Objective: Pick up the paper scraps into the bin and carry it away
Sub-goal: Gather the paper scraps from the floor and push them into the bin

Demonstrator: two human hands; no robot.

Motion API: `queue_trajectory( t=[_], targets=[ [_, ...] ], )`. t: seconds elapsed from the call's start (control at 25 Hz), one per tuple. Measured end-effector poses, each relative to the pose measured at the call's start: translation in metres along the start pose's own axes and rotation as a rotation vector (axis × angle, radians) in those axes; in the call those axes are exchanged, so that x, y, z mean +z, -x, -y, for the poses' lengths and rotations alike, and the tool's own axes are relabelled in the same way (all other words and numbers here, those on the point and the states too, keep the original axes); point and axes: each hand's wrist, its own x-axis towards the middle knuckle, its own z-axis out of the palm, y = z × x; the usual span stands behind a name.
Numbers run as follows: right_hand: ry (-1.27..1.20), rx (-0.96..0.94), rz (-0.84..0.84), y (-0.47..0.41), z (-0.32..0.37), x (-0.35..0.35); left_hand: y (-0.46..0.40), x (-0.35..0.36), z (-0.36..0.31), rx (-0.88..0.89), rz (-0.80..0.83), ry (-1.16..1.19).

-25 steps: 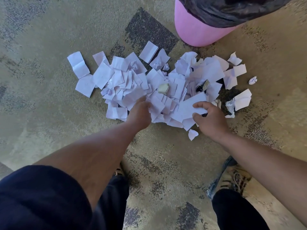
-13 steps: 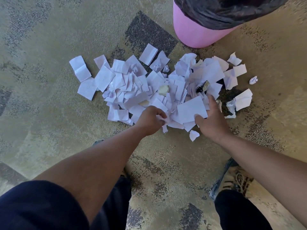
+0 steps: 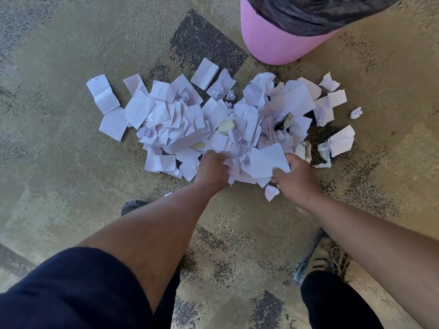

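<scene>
From the head camera, you are bent over a spread of paper scraps [image 3: 213, 119] on the carpet [image 3: 59, 162], with the pink bin [image 3: 273, 43] standing just past the far right edge of the pile, its black liner [image 3: 320, 15] folded over the rim. Your left hand [image 3: 210, 170] is curled shut on a bunch of scraps at the near edge, and your right hand [image 3: 295, 180] pinches a larger flat sheet [image 3: 267, 160] between thumb and fingers, with more paper bunched under it. The two hands are close together, so it looks like you are gathering one shared handful.

Expect these scraps to weigh almost nothing and to slide over one another; flat pieces lying tight on the carpet will be hard to get a nail under. Scoop from the outer edges inward and press the bundle between both palms rather than pinching single bits. Crumpled balls like the stray wad [image 3: 355, 113] on the right are easier to grab. Loose pieces may flutter off on the lift to the bin, so keep the squeeze firm. A small scrap [image 3: 271, 192] lies just beside your right wrist
</scene>
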Motion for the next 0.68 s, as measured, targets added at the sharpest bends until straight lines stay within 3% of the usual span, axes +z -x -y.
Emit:
queue_trajectory(
  t=[0.2, 0.32, 0.4, 0.56, 0.68],
  targets=[
    [-0.036, -0.013, -0.041, 0.008, 0.0, 0.003, 0.027, -0.031, -0.004, -0.054, -0.097, 0.369],
    [-0.115, -0.033, -0.021, 0.02, 0.017, 0.003, 0.059, -0.061, -0.02, 0.004, -0.028, 0.72],
    [-0.295, -0.013, 0.024, 0.031, 0.035, 0.004, 0.074, -0.078, -0.034, 0.054, 0.023, 0.891],
    [-0.695, -0.007, 0.158, 0.063, 0.079, -0.007, 0.088, -0.104, -0.073, 0.116, -0.058, 0.984],
    [-0.737, -0.191, 0.153, 0.081, 0.118, -0.027, 0.099, -0.128, -0.112, 0.188, -0.113, 1.008]
  ],
)
